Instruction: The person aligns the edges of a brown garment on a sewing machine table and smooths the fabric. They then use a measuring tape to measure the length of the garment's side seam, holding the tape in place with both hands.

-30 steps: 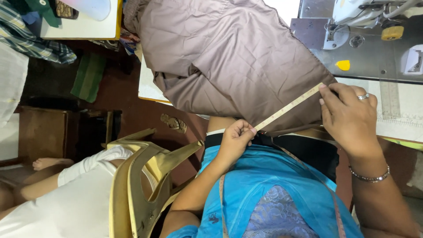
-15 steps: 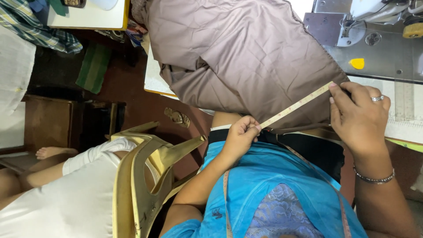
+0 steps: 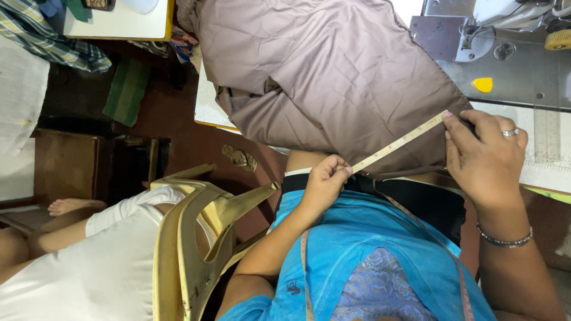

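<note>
Both hands have shifted slightly: left hand [image 3: 324,181] and right hand [image 3: 485,157] still pinch the tape [image 3: 395,144] taut along the cloth [image 3: 333,77] edge; the measuring continues.

My sewing table [image 3: 553,172]: brown cloth [image 3: 333,77] heaped across it, draping off the near edge. Grey sewing machine [image 3: 505,35] beside the cloth. Printed ruler strip [image 3: 546,135] on the tabletop.
</note>
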